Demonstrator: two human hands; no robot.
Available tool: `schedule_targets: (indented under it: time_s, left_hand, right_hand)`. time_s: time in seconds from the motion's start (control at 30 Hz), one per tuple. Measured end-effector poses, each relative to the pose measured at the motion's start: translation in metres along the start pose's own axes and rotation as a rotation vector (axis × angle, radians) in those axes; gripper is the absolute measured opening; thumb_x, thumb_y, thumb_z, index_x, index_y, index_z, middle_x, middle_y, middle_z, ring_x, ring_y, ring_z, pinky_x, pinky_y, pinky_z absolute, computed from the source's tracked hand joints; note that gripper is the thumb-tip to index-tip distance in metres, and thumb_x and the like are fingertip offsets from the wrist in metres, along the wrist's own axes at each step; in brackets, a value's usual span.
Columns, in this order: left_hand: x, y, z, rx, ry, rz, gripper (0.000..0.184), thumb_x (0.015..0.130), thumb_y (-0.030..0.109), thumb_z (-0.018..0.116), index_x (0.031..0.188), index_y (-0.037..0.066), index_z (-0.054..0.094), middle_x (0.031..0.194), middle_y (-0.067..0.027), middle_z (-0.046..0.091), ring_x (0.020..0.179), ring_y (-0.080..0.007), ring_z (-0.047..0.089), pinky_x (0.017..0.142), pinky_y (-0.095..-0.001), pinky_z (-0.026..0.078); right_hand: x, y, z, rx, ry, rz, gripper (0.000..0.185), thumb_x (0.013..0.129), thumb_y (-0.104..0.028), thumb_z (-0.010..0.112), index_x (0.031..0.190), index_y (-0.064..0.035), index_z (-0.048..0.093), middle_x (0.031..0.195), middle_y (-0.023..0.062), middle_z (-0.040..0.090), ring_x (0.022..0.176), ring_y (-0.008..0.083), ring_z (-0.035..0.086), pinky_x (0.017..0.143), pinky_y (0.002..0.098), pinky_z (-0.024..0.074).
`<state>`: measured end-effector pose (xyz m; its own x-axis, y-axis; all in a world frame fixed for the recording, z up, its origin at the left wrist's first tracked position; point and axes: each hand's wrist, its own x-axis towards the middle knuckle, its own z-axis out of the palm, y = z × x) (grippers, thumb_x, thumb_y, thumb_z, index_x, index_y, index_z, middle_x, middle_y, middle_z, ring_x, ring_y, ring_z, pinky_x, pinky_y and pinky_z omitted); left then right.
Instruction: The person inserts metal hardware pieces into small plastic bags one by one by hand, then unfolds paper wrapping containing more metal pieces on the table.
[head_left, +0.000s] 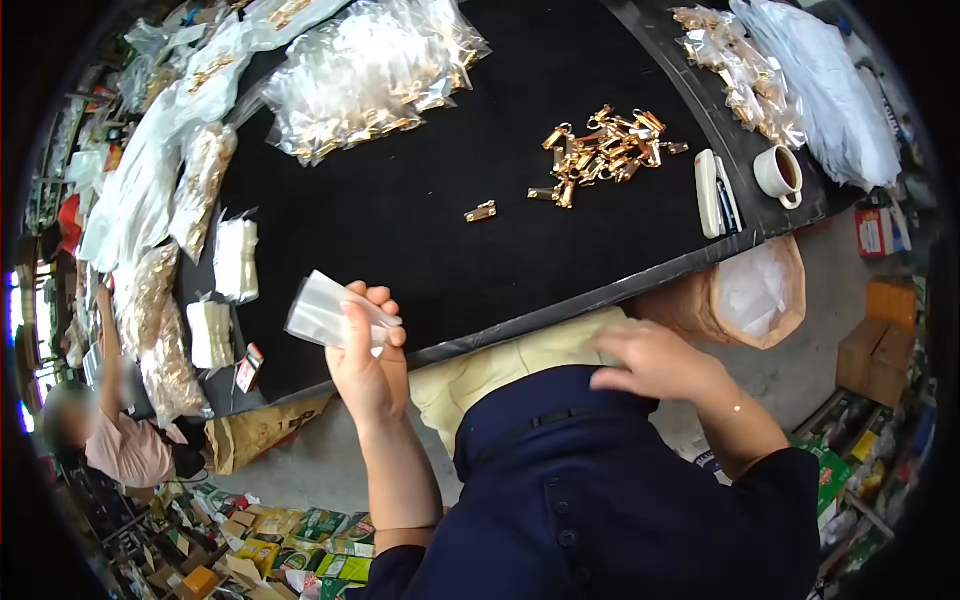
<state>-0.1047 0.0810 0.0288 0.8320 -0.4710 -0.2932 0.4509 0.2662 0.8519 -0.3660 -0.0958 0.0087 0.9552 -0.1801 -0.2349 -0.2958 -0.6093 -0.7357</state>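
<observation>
My left hand [366, 345] is raised over the table's near edge, its fingers and thumb closed on a stack of small clear plastic bags [325, 308]. Above my lap, near the pale yellow cloth [520, 357], hovers my right hand [655, 360]; its fingers are slightly blurred, the thumb stands apart, and nothing shows in it. On the black tabletop [420, 230], a single small gold metal clasp [481, 211] lies apart from a loose pile of similar gold clasps [605, 155].
Filled clear bags [370, 75] lie at the back. Bundles of small bags [235, 260] lie left. A stapler [709, 195] and a cup of dark drink [778, 175] stand right. A paper sack [790, 295] sits below the edge. Another person [125, 440] is at far left.
</observation>
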Motion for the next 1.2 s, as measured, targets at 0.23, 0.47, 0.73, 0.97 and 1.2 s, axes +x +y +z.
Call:
schedule_targets:
  time_s: [0.23, 0.47, 0.73, 0.97, 1.2]
  left_hand:
    - [0.034, -0.007, 0.017, 0.120, -0.095, 0.043, 0.024, 0.092, 0.013, 0.066, 0.111, 0.003, 0.057, 0.097, -0.0071, 0.061, 0.079, -0.0112, 0.057, 0.060, -0.0202, 0.044]
    - [0.061, -0.006, 0.022, 0.034, -0.112, 0.013, 0.019, 0.085, 0.006, 0.073, 0.098, 0.000, 0.061, 0.089, -0.0093, 0.062, 0.072, -0.0124, 0.057, 0.061, -0.0228, 0.045]
    - [0.083, 0.001, 0.038, -0.028, -0.176, 0.002, 0.018, 0.084, 0.008, 0.074, 0.092, -0.001, 0.061, 0.082, -0.0106, 0.062, 0.071, -0.0142, 0.057, 0.061, -0.0233, 0.045]
    - [0.088, -0.001, 0.035, -0.026, -0.096, -0.002, 0.019, 0.086, 0.011, 0.073, 0.095, 0.002, 0.058, 0.087, -0.0082, 0.059, 0.076, -0.0128, 0.054, 0.060, -0.0221, 0.042]
    - [0.083, 0.004, 0.012, -0.024, -0.069, 0.035, 0.026, 0.084, 0.013, 0.075, 0.100, 0.001, 0.059, 0.087, -0.0080, 0.062, 0.075, -0.0131, 0.057, 0.059, -0.0224, 0.044]
  right_hand:
    - [0.071, -0.018, -0.098, -0.048, 0.376, -0.137, 0.050, 0.064, -0.008, 0.084, 0.109, -0.0049, 0.063, 0.112, 0.0115, 0.059, 0.099, 0.0297, 0.058, 0.081, 0.0382, 0.0503]
    - [0.139, 0.000, -0.127, -0.530, 0.291, -0.062, 0.059, 0.059, -0.008, 0.085, 0.112, -0.0052, 0.061, 0.117, 0.0102, 0.052, 0.103, 0.0299, 0.053, 0.088, 0.0382, 0.0470]
    - [0.182, -0.014, -0.124, -0.324, 0.149, -0.030, 0.050, 0.064, -0.012, 0.084, 0.108, -0.0032, 0.061, 0.101, 0.0102, 0.052, 0.091, 0.0289, 0.059, 0.078, 0.0384, 0.0492]
    - [0.224, -0.043, -0.099, -0.235, 0.049, -0.139, 0.035, 0.073, -0.015, 0.078, 0.101, -0.0020, 0.062, 0.092, 0.0102, 0.057, 0.080, 0.0289, 0.062, 0.072, 0.0380, 0.0497]
    - [0.246, -0.044, -0.095, -0.371, 0.073, -0.261, 0.023, 0.078, -0.014, 0.074, 0.094, -0.0021, 0.064, 0.083, 0.0106, 0.061, 0.080, 0.0292, 0.062, 0.072, 0.0380, 0.0499]
